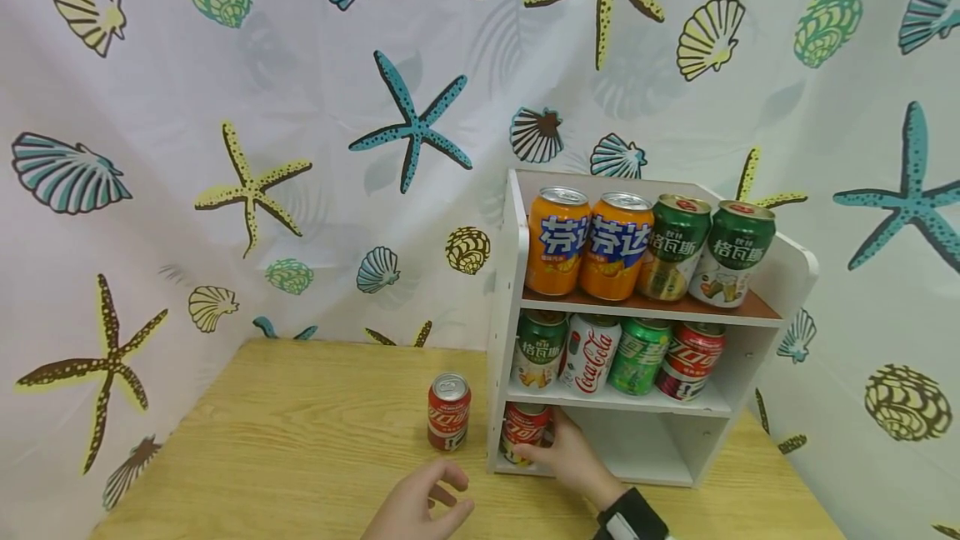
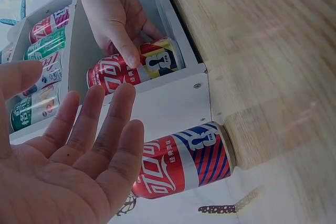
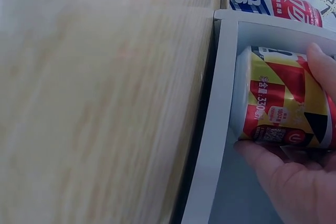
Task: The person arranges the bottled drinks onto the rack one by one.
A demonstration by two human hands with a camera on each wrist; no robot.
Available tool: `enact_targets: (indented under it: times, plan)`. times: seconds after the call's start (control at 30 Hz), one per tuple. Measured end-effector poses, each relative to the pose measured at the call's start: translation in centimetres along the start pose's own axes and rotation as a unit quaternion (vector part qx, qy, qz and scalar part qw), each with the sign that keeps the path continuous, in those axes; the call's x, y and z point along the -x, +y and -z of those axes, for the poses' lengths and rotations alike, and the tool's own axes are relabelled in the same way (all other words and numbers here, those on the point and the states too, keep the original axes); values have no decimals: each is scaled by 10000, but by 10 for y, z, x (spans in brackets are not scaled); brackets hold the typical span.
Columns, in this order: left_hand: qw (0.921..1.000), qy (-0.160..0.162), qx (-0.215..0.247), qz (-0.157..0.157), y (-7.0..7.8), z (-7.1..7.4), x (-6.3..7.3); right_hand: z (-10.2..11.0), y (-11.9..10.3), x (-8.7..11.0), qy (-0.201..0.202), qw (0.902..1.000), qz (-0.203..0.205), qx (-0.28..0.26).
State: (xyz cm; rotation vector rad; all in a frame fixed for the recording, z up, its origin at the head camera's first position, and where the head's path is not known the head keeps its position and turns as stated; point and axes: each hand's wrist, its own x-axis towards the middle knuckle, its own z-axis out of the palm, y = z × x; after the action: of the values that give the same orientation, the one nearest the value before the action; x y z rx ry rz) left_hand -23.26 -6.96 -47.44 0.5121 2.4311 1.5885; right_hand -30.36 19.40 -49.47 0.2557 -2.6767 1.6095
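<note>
My right hand (image 1: 572, 455) grips a red and yellow cola can (image 1: 522, 432) at the left end of the shelf's bottom compartment. In the right wrist view its thumb and fingers wrap around that can (image 3: 286, 98), which stands close to the compartment's side wall. My left hand (image 1: 422, 500) is held over the table with relaxed fingers and nothing in them. Another red cola can (image 1: 448, 412), with blue stripes in the left wrist view, stands on the table left of the shelf, just beyond the left hand.
The white shelf (image 1: 600, 399) has three levels. Orange soda cans (image 1: 557, 244) and green-and-white cans (image 1: 735, 255) line its top. Its middle row holds a white Coca-Cola can (image 1: 591, 354), a green can (image 1: 639, 357) and others. A patterned cloth (image 1: 315, 107) hangs behind the wooden table (image 1: 322, 423).
</note>
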Motion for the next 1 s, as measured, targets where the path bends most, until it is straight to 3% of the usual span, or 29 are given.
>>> enact_targets:
  times: [0.67,0.83,1.0]
  plan:
    - [10000,54,-72,3,-3,2,0,1,4,2,-45,9999,82,64]
    - [9994,245,-264,-14,-3,9,-1,8,2,8,-256,9997,57,28]
    - [9972,681,-313,43,-2,20,-7,18,0,18,-315,9991,131,261]
